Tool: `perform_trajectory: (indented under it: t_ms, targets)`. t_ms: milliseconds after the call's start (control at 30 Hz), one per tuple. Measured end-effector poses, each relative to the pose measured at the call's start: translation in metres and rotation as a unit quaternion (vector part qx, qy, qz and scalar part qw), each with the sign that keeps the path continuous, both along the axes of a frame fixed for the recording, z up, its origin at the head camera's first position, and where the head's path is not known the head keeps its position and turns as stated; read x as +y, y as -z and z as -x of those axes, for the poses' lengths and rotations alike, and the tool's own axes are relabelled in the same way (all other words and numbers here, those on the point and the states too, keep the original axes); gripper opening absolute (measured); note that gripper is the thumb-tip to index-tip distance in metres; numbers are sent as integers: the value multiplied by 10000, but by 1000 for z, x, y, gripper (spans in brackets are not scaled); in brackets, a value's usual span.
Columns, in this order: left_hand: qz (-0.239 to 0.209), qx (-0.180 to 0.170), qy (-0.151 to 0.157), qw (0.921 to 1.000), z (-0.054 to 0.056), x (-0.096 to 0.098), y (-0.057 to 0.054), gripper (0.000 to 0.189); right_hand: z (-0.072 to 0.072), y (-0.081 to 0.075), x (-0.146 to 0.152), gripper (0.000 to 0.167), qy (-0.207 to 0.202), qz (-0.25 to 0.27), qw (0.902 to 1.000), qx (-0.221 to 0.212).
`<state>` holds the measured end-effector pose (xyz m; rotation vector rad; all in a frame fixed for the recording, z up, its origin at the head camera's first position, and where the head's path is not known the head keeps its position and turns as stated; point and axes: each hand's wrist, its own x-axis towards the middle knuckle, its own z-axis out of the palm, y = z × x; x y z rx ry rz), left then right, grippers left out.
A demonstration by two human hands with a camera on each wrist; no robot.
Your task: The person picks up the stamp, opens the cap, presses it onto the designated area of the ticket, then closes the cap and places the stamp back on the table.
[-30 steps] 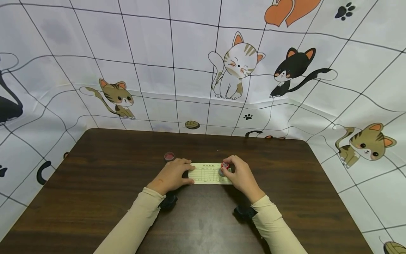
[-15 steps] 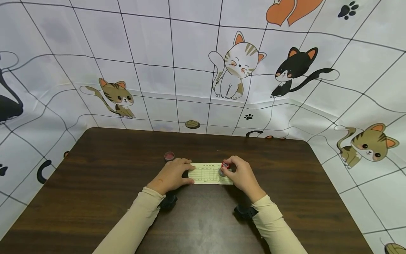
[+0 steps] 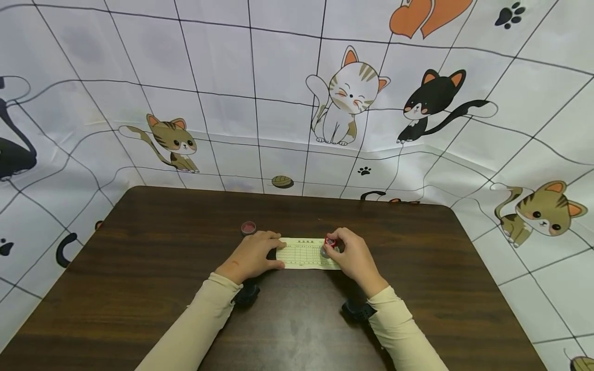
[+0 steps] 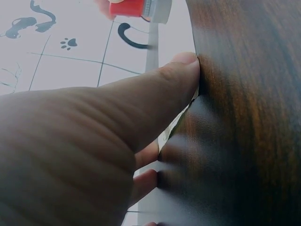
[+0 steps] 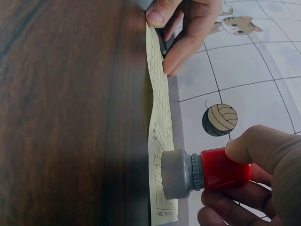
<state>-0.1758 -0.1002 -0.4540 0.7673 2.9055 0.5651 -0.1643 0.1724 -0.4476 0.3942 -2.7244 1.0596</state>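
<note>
A pale yellow printed form with a ruled grid lies on the table. At its left end my left hand holds it down, the extended thumb at the near edge and the fingertips farther back. My right hand grips the red handle of a stamp between thumb and fingers. The stamp's grey round base meets the right part of the form in the right wrist view, its printing face hidden against the paper. Beyond my left hand sits a small round container with a reddish inside.
A dark brown wood-grain table extends around both arms. White cloth printed with grid lines and cartoon cats hangs behind the table and at its sides. Each wrist carries a black strapped device.
</note>
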Motion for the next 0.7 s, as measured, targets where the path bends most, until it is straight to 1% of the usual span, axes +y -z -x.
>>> perform_trajectory:
  t_ms: [200,433,600,700]
  targets:
    - [13,30,-35,10000,0,1,2,57,-1,2,-1,13,71,-67,9999,23]
    - [28,82,-5,10000,0,2,3,58,-3,2,0,11,123,-93,9999,72]
    - [27,80,-39,10000,-1,2,4,58,-2,3,-1,11,139,-144,9997,100]
    - [44,77,-54,9999,-1,2,4,58,-2,4,-1,11,146,-92,9998,112]
